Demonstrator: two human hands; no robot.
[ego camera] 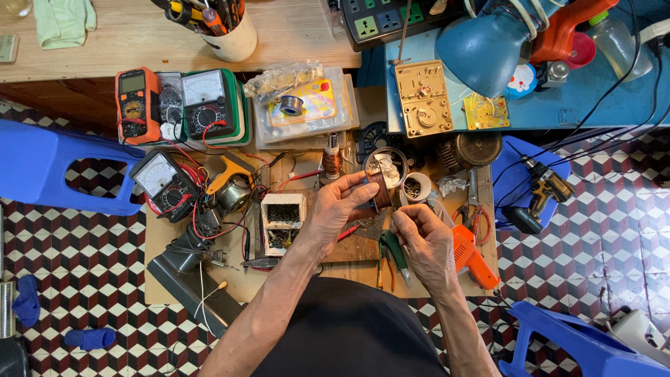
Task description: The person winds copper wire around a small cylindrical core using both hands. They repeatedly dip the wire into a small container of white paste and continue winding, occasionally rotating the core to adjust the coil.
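Observation:
My left hand (337, 209) grips a small brown copper-wound coil (380, 190), held just above the low wooden work board (160, 279). My right hand (424, 234) is closed beside it, fingertips pinched at the coil's lower edge, seemingly on a thin wire or small tool that I cannot make out. Below the hands lie green-handled pliers (394, 251) and a red probe tip. A white cup of small parts (416, 186) and a round tin with crumpled paper (385, 166) stand just beyond the coil.
Three multimeters (164, 180) with red leads lie at left, beside a white box of parts (282, 218). An orange glue gun (469, 255) rests at right, a cordless drill (541, 190) further right. Blue plastic stools (49, 164) flank the board. A blue lamp (485, 52) overhangs the far bench.

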